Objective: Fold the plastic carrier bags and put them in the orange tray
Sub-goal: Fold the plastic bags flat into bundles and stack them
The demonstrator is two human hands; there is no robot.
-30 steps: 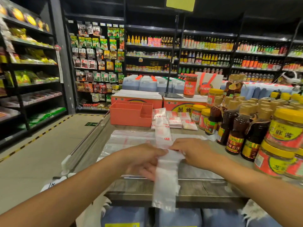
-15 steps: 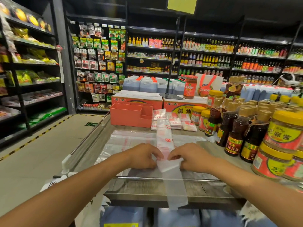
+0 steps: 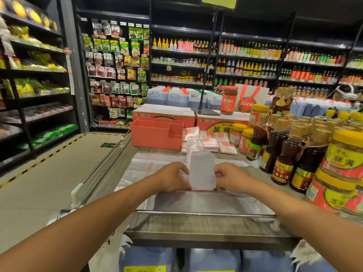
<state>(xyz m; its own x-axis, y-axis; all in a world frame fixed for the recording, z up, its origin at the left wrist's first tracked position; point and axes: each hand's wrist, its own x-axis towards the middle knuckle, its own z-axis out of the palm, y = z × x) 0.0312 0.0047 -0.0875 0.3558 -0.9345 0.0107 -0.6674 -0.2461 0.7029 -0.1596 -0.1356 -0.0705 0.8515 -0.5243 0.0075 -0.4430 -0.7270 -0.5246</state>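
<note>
A white plastic carrier bag (image 3: 200, 171), folded into a narrow strip, stands doubled over between my hands on the display table. My left hand (image 3: 172, 178) pinches its left edge and my right hand (image 3: 231, 177) pinches its right edge. Under it lie flat, unfolded clear bags (image 3: 145, 169) with red print. The orange tray (image 3: 155, 134), with its dividers, stands at the far left of the table. Right of the tray lies a pile of small folded bags (image 3: 208, 143).
Jars and dark sauce bottles (image 3: 284, 152) crowd the table's right side, with yellow-lidded jars (image 3: 341, 163) nearest. Cartons (image 3: 165, 114) and jugs stand behind the tray. A metal rail (image 3: 204, 213) runs along the table's near edge. Store shelves line the back and left.
The strip's lower end, which hung over the table's near edge, has been brought up and folded over on top. Both hands stayed at the strip's sides.
</note>
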